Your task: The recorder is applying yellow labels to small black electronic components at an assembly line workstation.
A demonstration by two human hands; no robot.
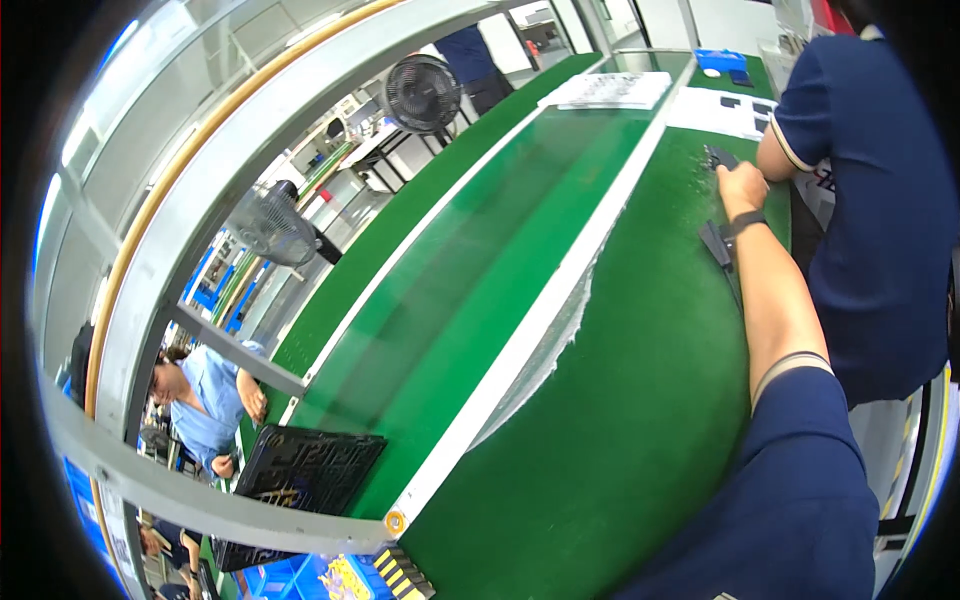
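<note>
My right arm, in a navy sleeve with a dark band at the wrist, reaches far forward along the right side of the green worktop (640, 400). My right hand (742, 188) is closed on a small dark piece (719, 157) just above the surface. Its exact kind is too small to make out. Close by the wrist lies a black handheld device (716, 243) with what looks like a cable running back under the forearm. No part of my left hand shows.
A green conveyor (480, 240) with white rails runs diagonally, carrying white trays (610, 90) far off and a black slotted tray (310, 465) near. A co-worker in navy (880, 200) sits at right; a person in light blue (205, 395) is across. Grey frame bars (240, 510) cross in front.
</note>
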